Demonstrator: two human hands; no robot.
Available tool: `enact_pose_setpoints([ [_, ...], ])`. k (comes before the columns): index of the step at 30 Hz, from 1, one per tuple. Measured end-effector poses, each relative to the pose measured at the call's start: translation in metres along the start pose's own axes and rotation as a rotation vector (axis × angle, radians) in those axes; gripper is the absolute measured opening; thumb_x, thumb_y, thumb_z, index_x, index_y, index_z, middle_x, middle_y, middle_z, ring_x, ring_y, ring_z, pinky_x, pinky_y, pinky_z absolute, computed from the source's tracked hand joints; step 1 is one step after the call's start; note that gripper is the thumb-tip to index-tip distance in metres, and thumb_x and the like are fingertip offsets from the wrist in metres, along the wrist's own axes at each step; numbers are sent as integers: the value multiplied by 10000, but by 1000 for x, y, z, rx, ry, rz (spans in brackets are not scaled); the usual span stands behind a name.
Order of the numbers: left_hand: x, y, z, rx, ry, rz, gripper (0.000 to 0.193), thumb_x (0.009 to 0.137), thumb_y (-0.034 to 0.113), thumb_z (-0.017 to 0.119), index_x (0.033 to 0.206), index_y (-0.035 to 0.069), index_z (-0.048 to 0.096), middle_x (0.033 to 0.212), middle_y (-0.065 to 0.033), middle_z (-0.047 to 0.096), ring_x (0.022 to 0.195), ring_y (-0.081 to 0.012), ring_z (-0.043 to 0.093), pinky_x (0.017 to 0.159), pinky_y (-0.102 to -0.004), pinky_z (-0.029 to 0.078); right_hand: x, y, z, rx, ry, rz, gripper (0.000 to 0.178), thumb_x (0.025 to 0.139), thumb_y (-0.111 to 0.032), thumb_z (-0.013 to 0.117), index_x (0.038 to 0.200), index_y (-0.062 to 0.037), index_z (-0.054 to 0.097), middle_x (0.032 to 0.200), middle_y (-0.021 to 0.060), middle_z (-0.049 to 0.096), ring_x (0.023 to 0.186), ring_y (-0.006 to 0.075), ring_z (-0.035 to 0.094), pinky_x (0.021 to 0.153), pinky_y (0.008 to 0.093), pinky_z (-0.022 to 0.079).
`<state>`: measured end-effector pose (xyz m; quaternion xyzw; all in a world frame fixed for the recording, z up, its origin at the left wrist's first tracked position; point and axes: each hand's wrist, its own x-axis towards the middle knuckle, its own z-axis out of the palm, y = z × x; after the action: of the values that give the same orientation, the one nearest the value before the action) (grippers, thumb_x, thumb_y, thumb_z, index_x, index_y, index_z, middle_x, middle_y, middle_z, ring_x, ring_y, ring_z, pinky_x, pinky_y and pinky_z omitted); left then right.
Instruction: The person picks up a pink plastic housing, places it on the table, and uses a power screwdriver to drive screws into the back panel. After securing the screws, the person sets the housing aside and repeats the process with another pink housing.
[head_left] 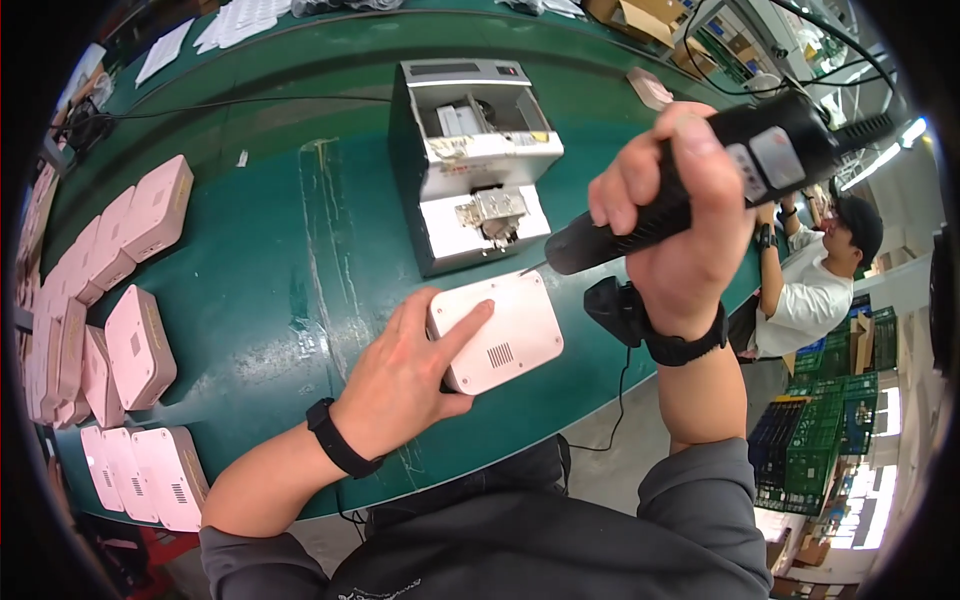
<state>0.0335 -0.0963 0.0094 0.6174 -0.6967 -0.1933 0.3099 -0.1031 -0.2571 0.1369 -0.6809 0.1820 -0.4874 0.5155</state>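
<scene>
A pale pink plastic case [510,340] with rounded corners lies on the green table, showing a small vent grille and screw holes near its corners. My left hand [400,350] grips its left side, with the index finger stretched over the top and the thumb at the near edge. In my right hand [690,200] is a black electric screwdriver [630,225], held tilted with the fingers wrapped round its body. Its thin bit reaches down to the case's far edge, near the upper right corner; whether it sits in a hole is too small to tell.
Just beyond the case stands a black and white screw feeder [480,160]. Several more pink cases [140,345] stand and lean at the left. A cable [250,100] crosses the far table. At the right, another person [820,270] works near stacked green crates [815,450].
</scene>
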Motion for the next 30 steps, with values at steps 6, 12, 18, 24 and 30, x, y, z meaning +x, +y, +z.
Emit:
enact_pose_setpoints([
  [6,4,3,-1,47,-17,-30,921,594,135,872,1431,216,494,1298,-216,433,1113,-407,556,932,-452,513,-9,2,-28,21,68,-69,195,950,-248,540,937,-55,517,622,48,499,477,154,480,517,344,433],
  [12,8,6,-1,63,-38,-26,983,565,127,897,1445,230,472,1298,-240,421,1131,-412,548,923,-436,532,-14,14,-33,-33,52,-35,186,937,-238,557,927,-59,510,619,49,498,480,153,481,513,337,433],
  [18,10,8,-5,49,-59,-53,979,567,124,896,1445,226,474,1300,-236,420,1121,-410,550,917,-439,534,-12,34,-36,25,72,39,175,929,-223,571,911,-65,498,622,55,502,481,154,488,504,334,433],
  [24,7,6,-9,73,15,-26,961,585,156,891,1447,221,471,1308,-235,418,1133,-417,547,922,-445,534,-24,42,-39,297,108,39,163,928,-205,573,916,-67,487,636,64,508,482,155,490,501,342,439],
  [30,0,5,-4,68,-22,-24,937,615,232,880,1451,211,458,1322,-244,408,1159,-427,538,947,-446,527,-16,24,-26,127,80,28,140,921,-168,580,936,-60,493,647,69,517,485,162,498,508,350,453],
])
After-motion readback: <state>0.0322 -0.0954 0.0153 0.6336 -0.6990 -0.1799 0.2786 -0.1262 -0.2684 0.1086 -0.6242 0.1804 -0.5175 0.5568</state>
